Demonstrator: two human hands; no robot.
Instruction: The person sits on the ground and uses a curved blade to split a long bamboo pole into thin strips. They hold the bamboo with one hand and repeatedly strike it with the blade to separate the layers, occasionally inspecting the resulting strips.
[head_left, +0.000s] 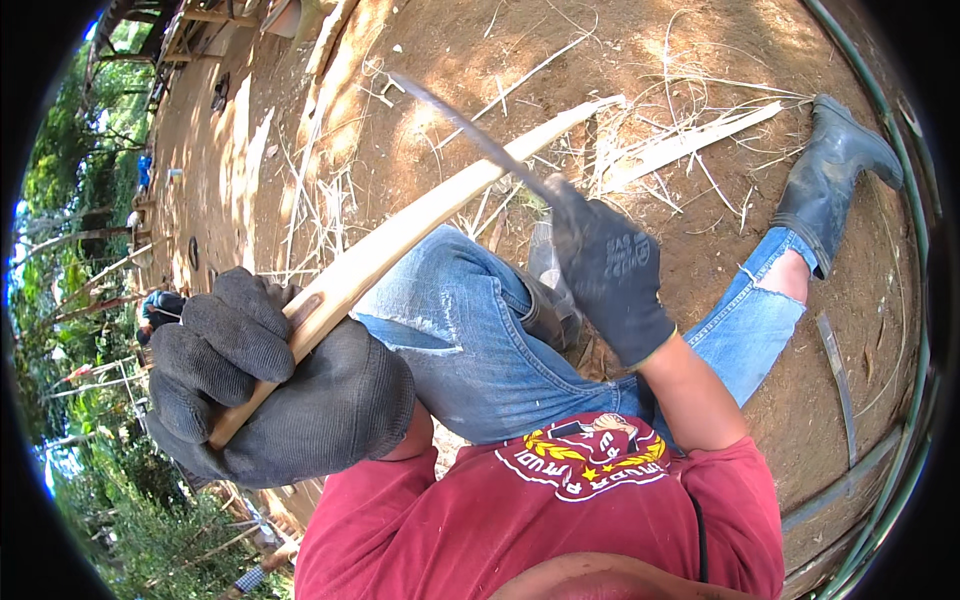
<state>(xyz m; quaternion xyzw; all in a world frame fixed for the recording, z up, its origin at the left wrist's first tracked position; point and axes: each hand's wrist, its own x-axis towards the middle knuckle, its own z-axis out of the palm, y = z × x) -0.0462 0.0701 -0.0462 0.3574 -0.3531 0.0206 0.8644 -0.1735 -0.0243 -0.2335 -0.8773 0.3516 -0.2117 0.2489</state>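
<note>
pale tan bamboo strip (400,235), faded blue jeans (470,330), red shirt (520,520)

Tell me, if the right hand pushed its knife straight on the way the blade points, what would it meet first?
Probably the bamboo strip: the knife in the gloved right hand already crosses it. Beyond lies bare dirt with shavings, though depth is hard to judge.

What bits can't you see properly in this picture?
- Head view: the knife blade is smeared by motion blur, so its edge is unclear.
- The knife's handle is hidden inside the gloved right hand.
- The near end of the bamboo strip is wrapped by the gloved left hand.
- The left foot is hidden behind the bent knee.
- The trees at the left rim are bent and too small.
</note>
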